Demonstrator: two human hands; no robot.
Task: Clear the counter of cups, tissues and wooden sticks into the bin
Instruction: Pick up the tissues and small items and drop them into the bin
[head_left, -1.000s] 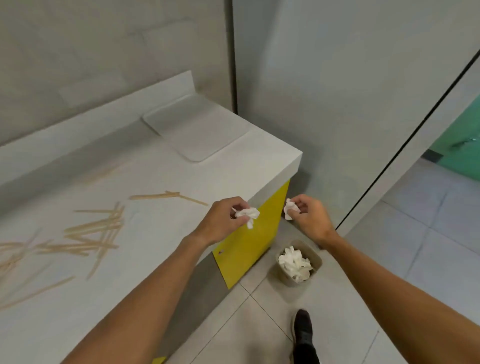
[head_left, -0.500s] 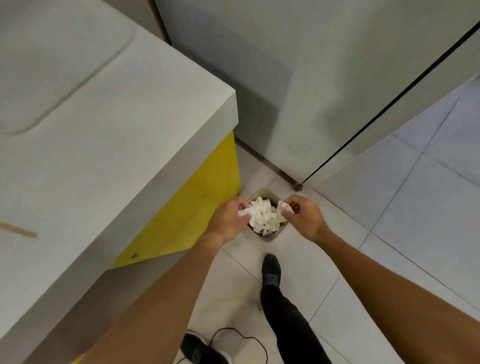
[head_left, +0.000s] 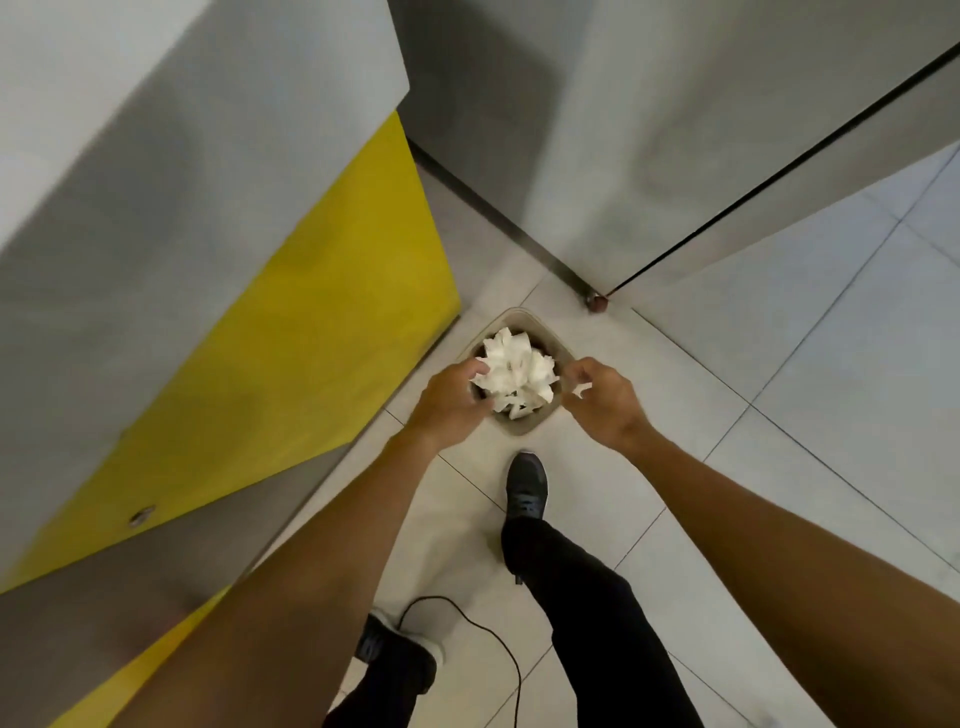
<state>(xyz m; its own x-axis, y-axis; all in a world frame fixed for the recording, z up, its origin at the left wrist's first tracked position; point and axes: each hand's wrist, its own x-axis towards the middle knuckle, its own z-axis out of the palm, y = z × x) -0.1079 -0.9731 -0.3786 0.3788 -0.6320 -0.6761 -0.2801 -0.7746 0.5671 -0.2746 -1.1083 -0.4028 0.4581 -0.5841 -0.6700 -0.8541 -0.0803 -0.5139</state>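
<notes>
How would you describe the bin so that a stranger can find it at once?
Start from the yellow panel under the grey counter and look down to the tiled floor beside it. There stands a small beige bin, between both hands. It alone is heaped with crumpled white tissues.

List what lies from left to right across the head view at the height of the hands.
Yellow cabinet panel → left hand → bin heaped with white tissues → right hand pinching a tissue scrap → tiled floor.
</notes>
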